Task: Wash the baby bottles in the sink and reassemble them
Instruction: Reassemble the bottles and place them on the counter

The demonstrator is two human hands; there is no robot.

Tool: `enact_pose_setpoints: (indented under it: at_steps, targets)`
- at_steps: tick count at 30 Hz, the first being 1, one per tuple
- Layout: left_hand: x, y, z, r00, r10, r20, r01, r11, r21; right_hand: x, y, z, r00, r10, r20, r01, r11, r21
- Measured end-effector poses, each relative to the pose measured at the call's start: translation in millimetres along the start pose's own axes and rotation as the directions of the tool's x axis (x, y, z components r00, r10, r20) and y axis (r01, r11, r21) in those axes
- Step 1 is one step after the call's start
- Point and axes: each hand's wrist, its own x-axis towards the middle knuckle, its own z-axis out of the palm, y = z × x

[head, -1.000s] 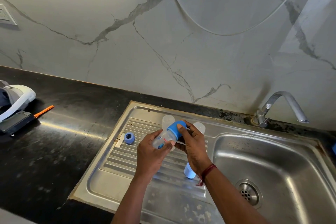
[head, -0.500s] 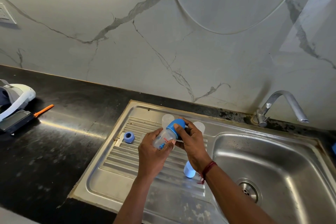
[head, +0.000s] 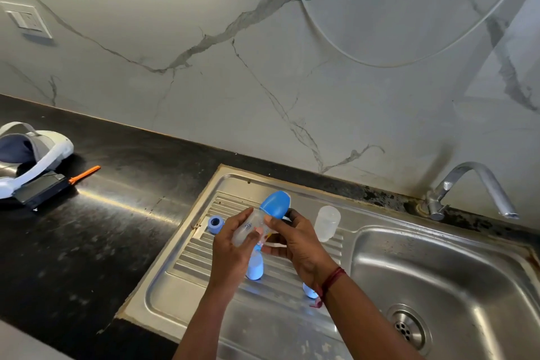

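Note:
Above the ribbed drainboard (head: pixel 187 260) I hold a small clear baby bottle (head: pixel 251 226), tilted, with a blue cap (head: pixel 276 204) on its upper end. My left hand (head: pixel 230 251) grips the bottle's clear body. My right hand (head: pixel 298 242) pinches the bottle just below the cap. On the drainboard lie a blue screw ring (head: pixel 215 223) at the left, a clear bottle body (head: pixel 327 222) at the right, and two pale blue pieces (head: pixel 254 269) (head: pixel 309 291) under my hands.
The steel sink basin (head: pixel 438 280) with its drain (head: pixel 407 329) lies to the right, under a chrome tap (head: pixel 473 187). On the black counter (head: pixel 87 237) at the left sit a white headset (head: pixel 32 155) and an orange-handled tool (head: pixel 84 174). A marble wall stands behind.
My right hand has slid off the blue cap down to the bottle's neck, so the whole cap now shows. The bottle stays tilted in my left hand.

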Motion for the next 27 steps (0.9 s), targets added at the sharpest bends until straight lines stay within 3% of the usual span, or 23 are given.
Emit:
enact_pose_setpoints:
  at_steps: [4,9,15,27]
  targets:
    - [13.0,-3.4,-30.0,0.993,-0.064,-0.098,0.053,0.992,-0.11,16.3,-2.7,19.8,0.998,-0.028,-0.064,0.024,0.997,-0.073]
    - [45.9,-7.5,-69.6,0.969,-0.07,-0.236,0.058,0.997,-0.055,47.3,-7.9,56.9,0.984,-0.164,-0.074,0.142,0.96,-0.243]
    - [92.0,-22.5,-99.4,0.947,-0.106,-0.303,0.089,0.994,-0.069,104.4,-13.5,102.8,0.959,-0.284,-0.017,0.244,0.852,-0.463]
    - [172.8,-50.1,-121.0,0.919,-0.199,-0.341,0.194,0.98,-0.048,222.0,-4.6,136.4,0.974,-0.224,0.043,0.172,0.594,-0.786]
